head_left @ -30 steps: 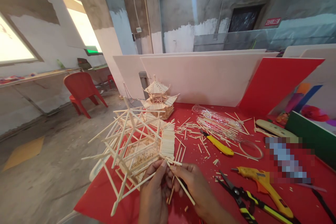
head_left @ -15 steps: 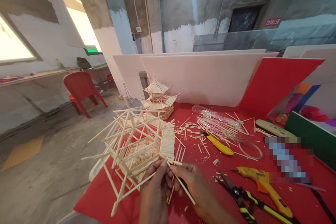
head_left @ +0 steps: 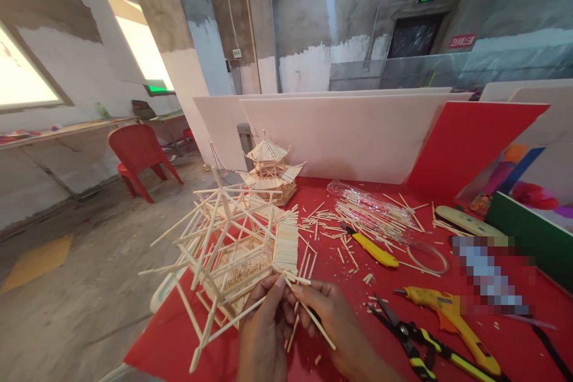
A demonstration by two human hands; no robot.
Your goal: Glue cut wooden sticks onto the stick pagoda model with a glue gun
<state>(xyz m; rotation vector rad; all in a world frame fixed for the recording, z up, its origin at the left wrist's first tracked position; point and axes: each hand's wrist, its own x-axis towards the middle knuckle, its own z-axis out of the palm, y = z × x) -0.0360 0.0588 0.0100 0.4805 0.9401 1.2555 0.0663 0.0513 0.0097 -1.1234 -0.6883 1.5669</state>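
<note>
A pavilion model (head_left: 224, 224) built of thin wooden sticks stands on the red tabletop, its roof frame still bare poles on the left and a panel of close-laid sticks on the right. At its near right corner, my left hand (head_left: 265, 316) pinches the frame where several sticks meet. My right hand (head_left: 324, 310) is closed beside it, thumb and fingers gripping a wooden stick (head_left: 319, 325) that slants down to the right. The two hands' fingertips nearly touch, and they hide part of the joint.
Behind stands a smaller finished stick pagoda (head_left: 267, 170). On the red table (head_left: 358, 334) to the right lie a yellow utility knife (head_left: 373, 249), a glue gun (head_left: 447, 310), black-and-yellow cutters (head_left: 416, 334), a tape ring (head_left: 427, 258) and bagged sticks (head_left: 373, 212). White boards (head_left: 349, 137) stand behind.
Hardly anything differs. Both hands keep their hold at the corner of the frame, and the stick in my right hand has shifted very slightly. The camera view has moved a little.
</note>
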